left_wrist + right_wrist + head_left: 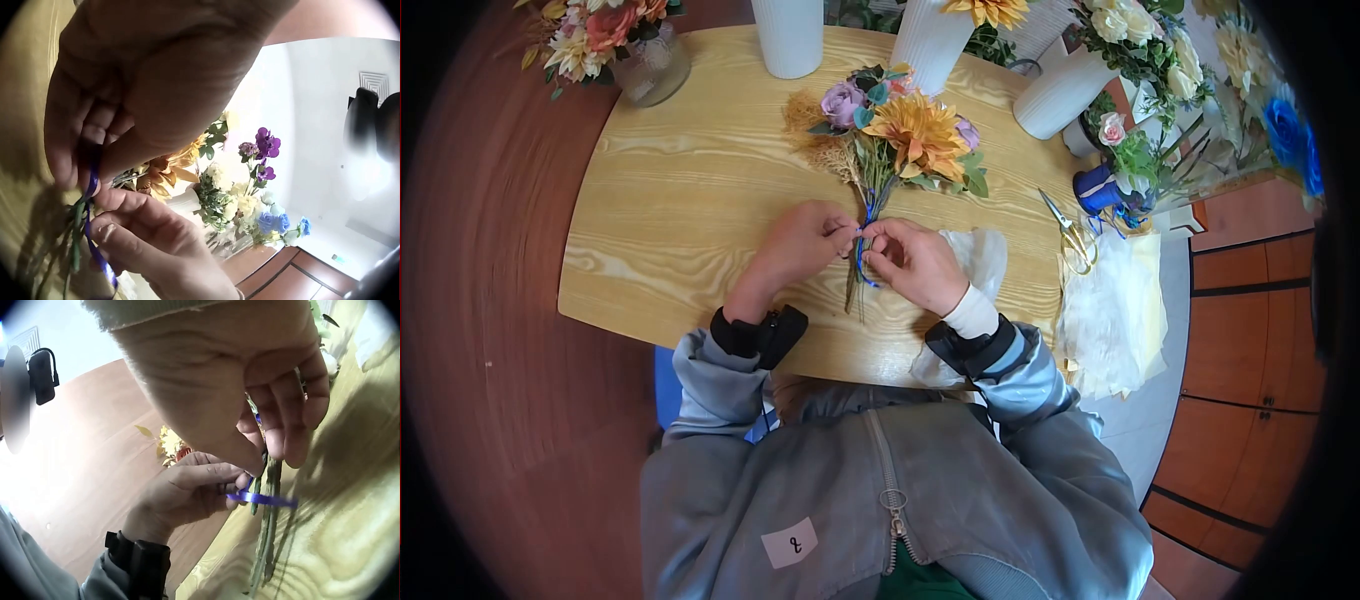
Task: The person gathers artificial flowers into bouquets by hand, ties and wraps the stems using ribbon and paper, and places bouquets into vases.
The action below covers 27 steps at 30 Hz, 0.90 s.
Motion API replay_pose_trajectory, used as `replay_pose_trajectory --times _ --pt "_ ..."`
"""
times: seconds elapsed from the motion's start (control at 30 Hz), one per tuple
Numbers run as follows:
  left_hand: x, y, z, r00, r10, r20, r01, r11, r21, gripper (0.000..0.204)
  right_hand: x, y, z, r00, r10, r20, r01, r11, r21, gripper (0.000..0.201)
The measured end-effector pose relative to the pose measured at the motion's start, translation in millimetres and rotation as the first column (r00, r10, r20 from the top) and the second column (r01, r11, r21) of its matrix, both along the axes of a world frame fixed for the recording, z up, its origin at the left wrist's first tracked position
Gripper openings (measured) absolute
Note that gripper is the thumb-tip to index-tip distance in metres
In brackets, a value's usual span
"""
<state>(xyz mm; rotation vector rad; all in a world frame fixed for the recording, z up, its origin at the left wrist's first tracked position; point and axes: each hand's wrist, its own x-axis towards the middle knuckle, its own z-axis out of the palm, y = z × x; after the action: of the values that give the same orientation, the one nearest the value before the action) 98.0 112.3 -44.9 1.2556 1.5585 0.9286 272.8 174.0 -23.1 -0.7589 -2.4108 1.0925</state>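
A bouquet of artificial flowers (920, 135) lies on the table, its orange bloom and purple roses pointing away from me. Narrow blue ribbon (269, 500) wraps the bundled stems (850, 290), and a loose tail of it hangs beside them. From the left, my left hand (800, 243) pinches the ribbon between thumb and fingers at the binding point. My right hand (920, 265) meets it from the other side, thumb and fingertips pinching at the ribbon close against the stems. The fingers partly hide the tie itself.
Gold-handled scissors (1081, 248) and a blue ribbon spool (1095, 188) lie to the right, near white wrapping sheets (1115, 310). White vases (790, 40) and a glass vase (650, 70) line the table's far side. Crumpled white paper (980, 258) sits beside my right hand.
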Motion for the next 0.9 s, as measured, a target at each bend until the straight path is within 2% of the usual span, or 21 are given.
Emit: replay_pose_trajectory --times 0.03,0.07,0.13,0.17,0.23,0.3,0.37,0.4,0.47,0.5,0.57,0.7,0.77,0.8,0.87,0.9 --pt "0.5 1.6 -0.3 1.000 0.004 -0.001 -0.004 0.997 0.073 0.016 -0.4 -1.1 0.6 1.000 -0.007 0.009 0.007 0.999 -0.037 0.020" --pt "1.1 3.6 0.4 1.000 0.005 -0.002 -0.005 0.997 0.076 0.016 -1.1 -1.3 1.7 1.000 -0.014 0.018 0.015 0.997 -0.071 0.019" --pt "3.6 6.3 1.2 0.999 -0.002 0.035 -0.004 0.987 0.158 0.015 -2.2 -4.1 6.5 0.998 -0.021 0.055 0.024 0.998 -0.064 0.019" --pt "5.9 7.4 4.2 0.999 -0.002 0.035 -0.003 0.988 0.157 0.015 -2.6 -6.1 9.1 0.995 -0.028 0.092 0.034 0.998 -0.060 0.019" --pt "9.4 8.7 11.4 0.966 0.017 0.258 -0.036 0.997 0.069 0.014 -2.3 -11.6 12.5 0.991 -0.038 0.127 0.044 0.998 -0.042 0.019" --pt "8.3 11.2 10.7 0.973 0.002 0.229 -0.018 0.998 0.066 0.013 1.6 -14.7 10.8 0.986 -0.051 0.161 0.055 0.998 -0.023 0.019" --pt "8.6 12.6 9.0 0.980 -0.014 0.200 0.001 0.998 0.066 0.012 8.4 -14.4 3.3 0.998 0.024 0.064 -0.016 0.991 -0.131 0.017" --pt "9.2 13.4 7.5 0.968 -0.007 0.250 -0.012 0.997 0.074 0.012 9.5 -14.0 0.4 0.998 0.021 0.062 -0.013 0.991 -0.130 0.017" --pt "10.6 15.8 1.5 0.954 -0.005 0.299 -0.020 0.996 0.082 0.012 11.7 -13.2 -0.4 0.990 0.013 -0.142 -0.076 0.893 -0.443 0.013" --pt "10.1 16.8 -3.0 0.951 0.001 0.309 -0.021 0.998 0.062 0.012 12.6 -12.2 3.0 0.990 0.011 -0.144 -0.074 0.894 -0.442 0.013" --pt "10.0 17.9 -5.5 0.949 0.009 0.317 -0.023 0.999 0.041 0.012 13.3 -8.6 13.1 0.954 0.007 -0.299 -0.204 0.745 -0.635 0.014" --pt "13.3 17.1 -4.3 0.930 0.067 0.361 -0.060 0.998 -0.030 0.010 21.8 -1.4 16.8 0.968 -0.070 -0.242 -0.091 0.799 -0.594 0.017" --pt "12.7 17.1 -4.1 0.933 0.073 0.351 -0.063 0.997 -0.039 0.010 26.9 -3.4 24.8 0.932 -0.112 -0.344 -0.165 0.715 -0.679 0.019" --pt "12.9 17.0 -4.7 0.926 0.100 0.364 -0.087 0.995 -0.052 0.009 29.3 -6.1 34.2 0.932 -0.111 -0.344 -0.165 0.716 -0.678 0.019" --pt "13.7 17.9 -15.2 0.918 0.124 0.377 -0.106 0.992 -0.068 0.008 36.6 -14.4 55.2 0.900 -0.021 -0.436 -0.322 0.641 -0.697 0.018" --pt "12.9 20.1 -28.9 0.969 0.207 0.134 -0.209 0.978 -0.001 0.008 41.7 -15.7 58.9 0.899 -0.022 -0.437 -0.322 0.641 -0.696 0.018"
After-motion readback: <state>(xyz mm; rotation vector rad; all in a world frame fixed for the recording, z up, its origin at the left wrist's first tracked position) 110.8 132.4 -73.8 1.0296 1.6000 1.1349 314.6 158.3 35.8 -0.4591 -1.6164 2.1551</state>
